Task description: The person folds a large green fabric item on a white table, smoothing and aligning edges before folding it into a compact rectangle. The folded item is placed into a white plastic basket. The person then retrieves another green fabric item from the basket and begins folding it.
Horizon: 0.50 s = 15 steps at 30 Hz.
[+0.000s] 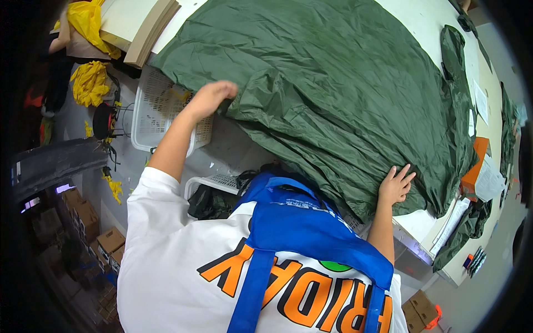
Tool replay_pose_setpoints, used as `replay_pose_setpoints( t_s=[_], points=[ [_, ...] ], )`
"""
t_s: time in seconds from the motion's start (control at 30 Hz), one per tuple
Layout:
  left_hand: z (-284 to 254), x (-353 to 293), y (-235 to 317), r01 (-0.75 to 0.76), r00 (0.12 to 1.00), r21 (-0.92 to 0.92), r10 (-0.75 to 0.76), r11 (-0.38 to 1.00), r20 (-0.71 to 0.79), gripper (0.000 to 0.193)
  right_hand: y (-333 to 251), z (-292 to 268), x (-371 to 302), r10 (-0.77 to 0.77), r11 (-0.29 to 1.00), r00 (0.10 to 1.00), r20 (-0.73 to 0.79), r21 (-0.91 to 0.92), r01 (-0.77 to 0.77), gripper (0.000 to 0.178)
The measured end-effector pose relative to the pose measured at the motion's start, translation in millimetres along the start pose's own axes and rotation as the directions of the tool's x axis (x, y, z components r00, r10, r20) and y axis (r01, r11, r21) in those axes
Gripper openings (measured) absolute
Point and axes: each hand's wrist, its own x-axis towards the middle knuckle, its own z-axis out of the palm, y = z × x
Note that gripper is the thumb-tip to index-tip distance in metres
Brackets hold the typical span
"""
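Observation:
A large dark green sheet of thin, slightly shiny fabric (333, 72) is spread over the white table and hangs past its near edge in creases. At the fabric's near left edge my left hand (214, 99) is closed, its fingers curled on a bunched fold. My right hand (395, 187) lies flat on the fabric near the right end of the near edge, fingers spread.
Below the table's left side are a white plastic basket (145, 111) and another white basket (222, 180) holding dark green cloth. Beige boards (150, 33) lie at the upper left. An orange box (474, 172) and papers (491, 177) sit to the right.

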Motion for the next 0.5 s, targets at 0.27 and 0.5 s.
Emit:
replay_pose_setpoints(
  t_s=[0.27, 0.5],
  points=[
    [55.7, 96.9, 22.8, -0.109, 0.939, 0.215, 0.171, 0.971, -0.297, 0.020, -1.2, 3.9, 4.2, -0.087, 0.996, 0.996, 0.018, -0.008, 0.087, 0.059],
    [7.5, 59.7, 2.5, 0.057, 0.725, 0.614, 0.390, 0.787, -0.567, 0.037, 64.4, -13.8, 0.1, -0.422, 0.644, 0.878, -0.224, 0.608, 0.465, 0.066]
  ],
)
